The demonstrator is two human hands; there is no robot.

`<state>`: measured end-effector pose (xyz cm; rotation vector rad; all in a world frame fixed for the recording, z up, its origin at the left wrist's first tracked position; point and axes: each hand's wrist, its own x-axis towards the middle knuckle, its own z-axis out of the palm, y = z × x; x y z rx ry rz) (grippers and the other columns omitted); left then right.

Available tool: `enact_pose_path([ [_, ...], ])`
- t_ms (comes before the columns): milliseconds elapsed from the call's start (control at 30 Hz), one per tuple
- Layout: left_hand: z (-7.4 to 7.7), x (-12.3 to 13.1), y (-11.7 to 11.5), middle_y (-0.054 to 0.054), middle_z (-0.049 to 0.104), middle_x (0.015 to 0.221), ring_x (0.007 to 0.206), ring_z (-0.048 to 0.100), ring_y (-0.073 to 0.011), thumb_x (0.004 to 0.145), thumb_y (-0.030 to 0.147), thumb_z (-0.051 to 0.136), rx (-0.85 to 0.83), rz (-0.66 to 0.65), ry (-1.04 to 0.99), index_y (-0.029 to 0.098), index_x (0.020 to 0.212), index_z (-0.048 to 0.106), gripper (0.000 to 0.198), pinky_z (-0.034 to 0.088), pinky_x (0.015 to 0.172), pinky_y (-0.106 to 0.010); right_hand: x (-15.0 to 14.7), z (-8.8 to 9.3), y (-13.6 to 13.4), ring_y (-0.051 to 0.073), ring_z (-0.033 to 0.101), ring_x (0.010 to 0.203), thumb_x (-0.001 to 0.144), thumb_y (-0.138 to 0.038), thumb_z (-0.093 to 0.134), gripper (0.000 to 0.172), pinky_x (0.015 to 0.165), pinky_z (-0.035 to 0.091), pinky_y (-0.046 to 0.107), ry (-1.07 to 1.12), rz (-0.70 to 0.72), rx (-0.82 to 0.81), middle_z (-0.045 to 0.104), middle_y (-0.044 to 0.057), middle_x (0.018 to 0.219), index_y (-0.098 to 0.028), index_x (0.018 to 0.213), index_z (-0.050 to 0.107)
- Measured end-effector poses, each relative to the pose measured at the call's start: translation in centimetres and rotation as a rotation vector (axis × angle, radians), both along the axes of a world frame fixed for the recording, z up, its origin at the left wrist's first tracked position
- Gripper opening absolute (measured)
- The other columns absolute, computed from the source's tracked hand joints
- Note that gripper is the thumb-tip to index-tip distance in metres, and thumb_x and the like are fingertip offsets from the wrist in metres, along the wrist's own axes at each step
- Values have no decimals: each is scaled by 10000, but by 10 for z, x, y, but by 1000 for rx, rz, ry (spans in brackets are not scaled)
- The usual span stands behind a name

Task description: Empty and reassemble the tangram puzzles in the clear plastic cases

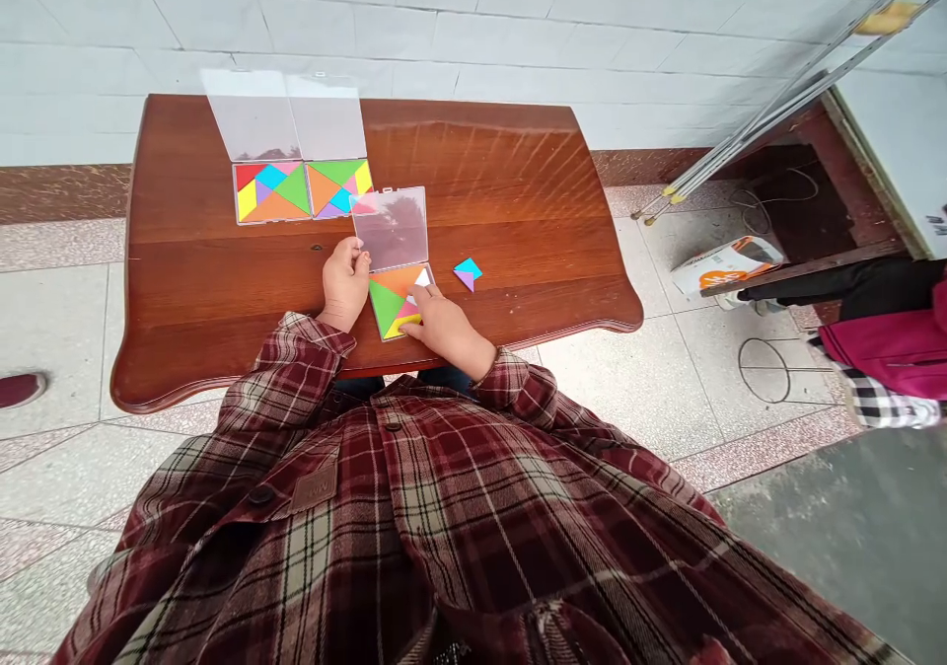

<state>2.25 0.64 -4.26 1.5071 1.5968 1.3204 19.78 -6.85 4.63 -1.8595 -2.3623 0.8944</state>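
Note:
My left hand grips the lower left corner of a clear plastic lid, which stands hinged to an open tangram case. My right hand rests its fingertips on the coloured pieces in that case, hiding part of them. A small white gap shows at the case's upper right. Just right of the case lie loose blue and purple tangram pieces. Farther back, two more open cases hold full sets of coloured pieces, with their clear lids lying open behind them.
All this lies on a polished wooden table with a wavy front edge. Plaid sleeves and shirt fill the foreground. A metal ladder leans at upper right, above a printed package on the tiled floor. A magenta bag sits at right.

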Motion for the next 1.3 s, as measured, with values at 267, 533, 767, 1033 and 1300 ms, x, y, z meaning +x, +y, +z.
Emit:
enact_pose_path([
  [267,5,2,-2,-8,665,815,758,644,-144,846,208,554,2,5,30,195,1022,595,181,541,816,-298,2,-6,9,190,606,887,812,-277,726,345,784,455,300,-28,-72,-32,613,84,1114,-169,1117,607],
  [533,2,1,-1,-15,668,835,781,652,-146,853,224,552,14,-4,32,199,1035,592,188,540,814,-295,5,-10,12,165,555,836,847,-196,614,31,736,395,260,50,2,1,639,42,931,-174,866,625],
  [767,0,-1,0,-6,662,823,767,652,-137,852,244,560,18,-4,24,201,1028,591,184,541,812,-285,40,-8,20,173,604,815,914,-231,499,175,762,430,275,168,-176,103,696,38,902,-172,935,663],
  [1033,-7,-4,3,-13,652,834,822,669,-153,862,232,557,8,-14,12,197,1066,602,211,542,880,-325,83,-5,25,260,659,884,945,-270,489,287,786,459,337,-83,-389,232,732,128,987,-144,1162,628],
  [1300,-3,-4,1,-5,647,817,834,667,-151,880,250,556,20,-24,31,206,1077,603,207,538,894,-321,31,5,-3,223,621,1084,914,-209,581,271,913,473,320,46,27,125,660,104,1202,-179,1180,626],
])
